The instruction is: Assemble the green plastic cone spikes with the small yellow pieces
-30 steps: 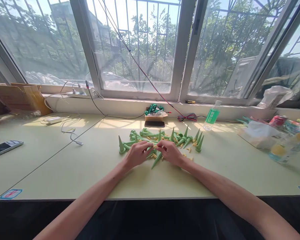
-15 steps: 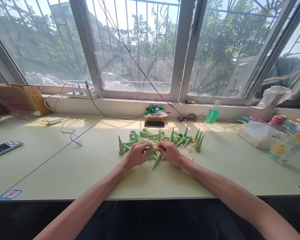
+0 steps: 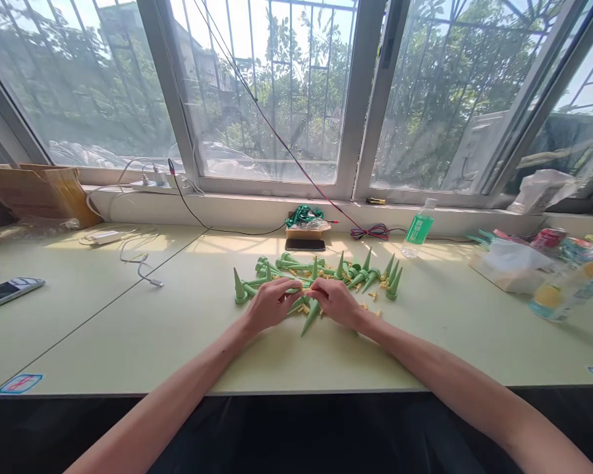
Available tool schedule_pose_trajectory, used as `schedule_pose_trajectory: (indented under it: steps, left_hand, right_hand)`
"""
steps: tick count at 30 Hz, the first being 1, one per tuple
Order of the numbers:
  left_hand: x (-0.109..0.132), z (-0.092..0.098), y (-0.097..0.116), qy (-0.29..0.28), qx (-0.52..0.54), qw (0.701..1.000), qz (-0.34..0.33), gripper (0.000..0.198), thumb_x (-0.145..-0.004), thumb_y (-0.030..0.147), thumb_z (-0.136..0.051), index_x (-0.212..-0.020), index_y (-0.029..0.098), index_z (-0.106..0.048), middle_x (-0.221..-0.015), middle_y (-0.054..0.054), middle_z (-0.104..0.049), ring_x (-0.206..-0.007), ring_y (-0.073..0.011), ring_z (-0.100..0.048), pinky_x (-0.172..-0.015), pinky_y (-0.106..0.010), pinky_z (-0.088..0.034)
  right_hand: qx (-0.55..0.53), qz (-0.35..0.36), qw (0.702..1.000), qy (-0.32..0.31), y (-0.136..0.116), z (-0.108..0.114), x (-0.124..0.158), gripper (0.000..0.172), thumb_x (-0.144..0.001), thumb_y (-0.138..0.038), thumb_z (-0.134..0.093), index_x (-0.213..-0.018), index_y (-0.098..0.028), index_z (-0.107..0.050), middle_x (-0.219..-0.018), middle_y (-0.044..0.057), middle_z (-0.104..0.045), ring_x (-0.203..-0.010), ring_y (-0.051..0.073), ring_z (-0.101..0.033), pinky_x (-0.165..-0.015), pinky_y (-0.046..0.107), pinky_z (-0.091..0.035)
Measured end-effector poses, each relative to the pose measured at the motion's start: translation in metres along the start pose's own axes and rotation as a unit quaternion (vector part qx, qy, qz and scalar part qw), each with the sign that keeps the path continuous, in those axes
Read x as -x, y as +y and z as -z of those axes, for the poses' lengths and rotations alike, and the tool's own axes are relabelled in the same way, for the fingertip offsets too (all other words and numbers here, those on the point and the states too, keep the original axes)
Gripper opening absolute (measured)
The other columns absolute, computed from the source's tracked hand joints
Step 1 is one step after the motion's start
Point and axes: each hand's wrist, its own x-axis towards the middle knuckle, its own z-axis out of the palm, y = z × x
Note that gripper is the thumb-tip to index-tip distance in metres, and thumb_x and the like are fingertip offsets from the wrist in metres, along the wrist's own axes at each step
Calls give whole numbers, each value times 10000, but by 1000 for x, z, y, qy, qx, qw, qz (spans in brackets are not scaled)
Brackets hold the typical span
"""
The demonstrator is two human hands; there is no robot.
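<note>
My left hand (image 3: 271, 301) is closed on a green plastic spike (image 3: 292, 290), much of it hidden by my fingers. Facing it, my right hand (image 3: 337, 301) pinches a small yellow plastic fitting (image 3: 305, 289) at the end of the spike. The fingertips of both hands nearly meet, and I cannot make out whether the fitting sits inside the spike. Around my hands spreads a pile of similar green spikes (image 3: 394, 284), some standing on their wide caps and others lying down. Loose yellow fittings (image 3: 373, 295) are scattered among them. One green spike (image 3: 310, 320) lies just below my hands, its tip towards me.
Behind the pile are a dark phone (image 3: 305, 245) and a small box (image 3: 306, 233) with green cord. A green-labelled bottle (image 3: 418, 229) stands to its right. A tissue box (image 3: 508, 264) and another bottle (image 3: 558, 296) are far right. Cables (image 3: 143, 264) and a phone (image 3: 7, 294) lie left.
</note>
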Motion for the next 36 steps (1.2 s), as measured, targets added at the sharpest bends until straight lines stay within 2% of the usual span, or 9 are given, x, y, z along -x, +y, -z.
schedule_pose_trajectory:
  steps: [30,33,36]
  left_hand:
    - [0,1,-2,-19,2,1000,-8,158,-949,267,-548,-945,174,-676,-734,-17,-624,-520,-81,-489,-512,-198,-405]
    - [-1,1,0,-9,5,1000,-2,160,-943,275,-562,-953,171,-683,-781,-33,-664,-517,-76,-506,-525,-199,-423]
    - [-2,1,1,3,13,1000,5,151,-934,271,-582,-968,174,-692,-816,-38,-689,-497,-65,-493,-520,-196,-422]
  right_hand:
    - [4,-3,1000,11,0,0,0,257,-934,-331,-567,-724,-184,-575,-618,-20,-572,-555,104,-459,-569,226,-362]
    - [-4,-11,1000,9,-1,0,0,201,-921,-333,-587,-787,-184,-606,-654,-15,-603,-533,98,-449,-550,223,-364]
    - [-7,-9,1000,13,-1,-1,1,145,-908,-334,-604,-933,-194,-631,-774,5,-656,-521,91,-443,-547,225,-377]
